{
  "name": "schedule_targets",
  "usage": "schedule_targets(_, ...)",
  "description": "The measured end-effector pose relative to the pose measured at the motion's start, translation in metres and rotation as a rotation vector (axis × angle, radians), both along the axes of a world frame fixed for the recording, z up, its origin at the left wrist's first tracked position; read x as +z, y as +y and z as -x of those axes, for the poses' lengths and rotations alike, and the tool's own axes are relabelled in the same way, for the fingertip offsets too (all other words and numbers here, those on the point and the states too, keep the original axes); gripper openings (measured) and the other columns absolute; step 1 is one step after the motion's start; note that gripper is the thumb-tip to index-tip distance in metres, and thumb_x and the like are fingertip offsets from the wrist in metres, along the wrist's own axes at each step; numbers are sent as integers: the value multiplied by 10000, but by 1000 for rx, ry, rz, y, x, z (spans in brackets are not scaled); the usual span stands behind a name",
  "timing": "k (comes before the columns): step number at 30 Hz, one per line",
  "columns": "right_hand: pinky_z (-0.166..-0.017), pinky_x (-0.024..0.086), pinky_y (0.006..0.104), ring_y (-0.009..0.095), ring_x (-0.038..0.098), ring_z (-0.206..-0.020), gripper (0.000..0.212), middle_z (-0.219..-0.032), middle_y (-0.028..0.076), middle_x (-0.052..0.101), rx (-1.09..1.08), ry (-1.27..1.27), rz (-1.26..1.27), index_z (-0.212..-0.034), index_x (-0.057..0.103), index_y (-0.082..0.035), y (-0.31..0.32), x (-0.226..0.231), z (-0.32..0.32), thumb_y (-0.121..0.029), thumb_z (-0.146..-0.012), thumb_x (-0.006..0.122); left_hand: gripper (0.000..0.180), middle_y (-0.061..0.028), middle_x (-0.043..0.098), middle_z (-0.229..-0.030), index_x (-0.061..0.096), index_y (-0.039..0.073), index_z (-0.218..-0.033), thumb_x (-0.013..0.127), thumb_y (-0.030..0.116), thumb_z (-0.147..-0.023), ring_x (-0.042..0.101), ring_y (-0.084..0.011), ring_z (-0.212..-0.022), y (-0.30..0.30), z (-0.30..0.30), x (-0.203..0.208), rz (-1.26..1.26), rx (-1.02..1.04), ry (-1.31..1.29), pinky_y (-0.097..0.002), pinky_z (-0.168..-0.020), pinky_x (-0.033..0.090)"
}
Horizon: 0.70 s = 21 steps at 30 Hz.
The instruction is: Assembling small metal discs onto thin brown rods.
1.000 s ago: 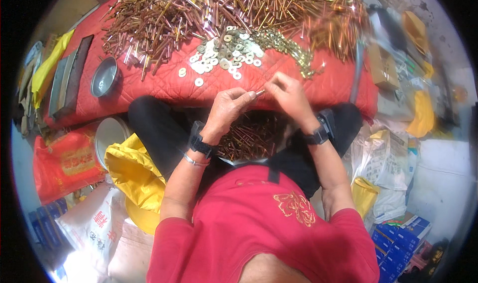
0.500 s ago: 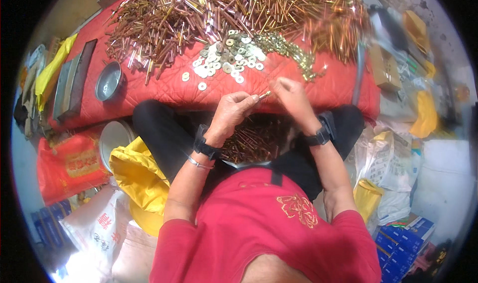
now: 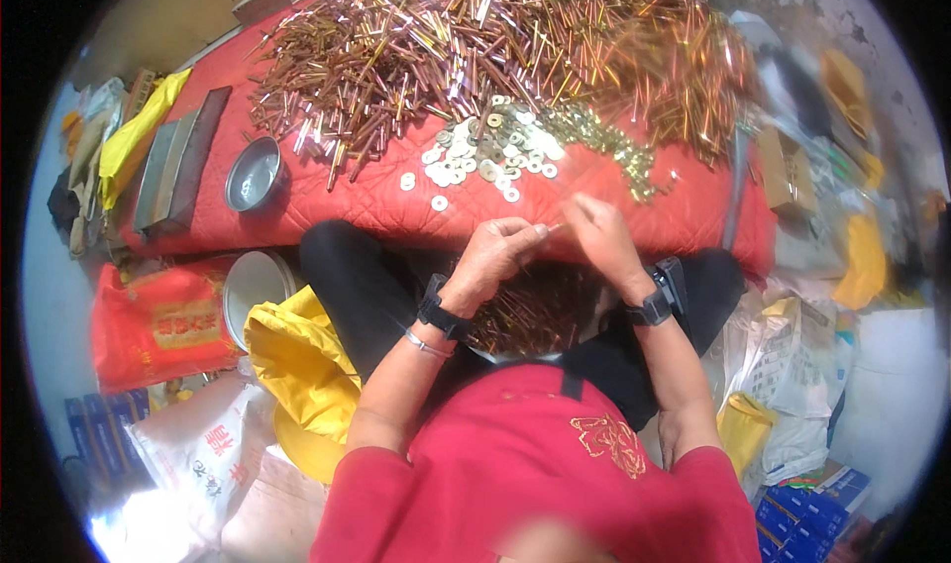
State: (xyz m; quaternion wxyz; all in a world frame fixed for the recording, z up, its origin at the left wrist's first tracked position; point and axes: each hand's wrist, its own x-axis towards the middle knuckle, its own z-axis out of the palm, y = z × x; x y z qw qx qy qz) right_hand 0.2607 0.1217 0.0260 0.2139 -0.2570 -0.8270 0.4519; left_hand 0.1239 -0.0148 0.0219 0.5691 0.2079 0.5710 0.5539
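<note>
Over the near edge of the red quilted cover [image 3: 327, 206], my two hands meet at the fingertips. My left hand [image 3: 492, 258] is closed, thumb and forefinger pinching the end of a small thin metal rod [image 3: 554, 228]. Opposite it, my right hand [image 3: 602, 241] has its fingers drawn together at the rod's other end; they are slightly blurred and hide what is in them. Pale flat washers [image 3: 466, 157] lie loose just beyond my hands, beside a strip of small brass nuts [image 3: 634, 157]. Behind them spreads a big heap of copper-coloured metal rods [image 3: 446, 48].
More rods fill a container [image 3: 540, 310] between my legs. A metal bowl [image 3: 254, 175] and a long metal tray [image 3: 183, 162] sit at the left. Yellow cloth [image 3: 297, 365] and a red sack [image 3: 163, 320] lie below them. A cardboard box [image 3: 786, 172] stands at the right.
The whole view has shifted, so everything appears lower and further right. My hands stay together at the small rod; the golden end seen on it before is now hidden or blurred.
</note>
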Motion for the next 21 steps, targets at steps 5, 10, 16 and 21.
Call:
schedule_targets(5,-642,451,320,211,557,-687,121,-805,94,578,13,204,-150,-909,583,-29,-11,9,9,-143,-880,610,236,76,456,-605,648,80,-786,630,295,-882,305,-4,-455,-2,8,-2,-27,3,-65,-186,-408,190)
schedule_targets(10,-704,474,314,213,597,-754,206,-819,94,594,39,277,-94,-1067,583,-45,-14,9,13,-52,-861,581,235,67,479,-602,650,66,-815,626,286,-895,363,-27,-469,2,6,3,-9,-12,-7,-193,-430,235)
schedule_targets(16,-755,487,330,220,637,-788,274,-848,120,640,77,38,162,-1139,572,-43,-13,-6,15,-164,-893,566,168,-70,562,-646,637,47,-795,699,203,-808,501,-226,-515,-4,-5,-8,-427,46,1393,-303,-470,387)
schedule_targets(21,-804,476,346,255,609,-895,244,-963,139,640,95,-5,-161,-1058,601,-19,42,-6,-1,-199,-895,575,166,-92,609,-729,679,53,-796,727,208,-758,576,-274,-705,0,28,22,-441,-156,1185,-355,-648,456)
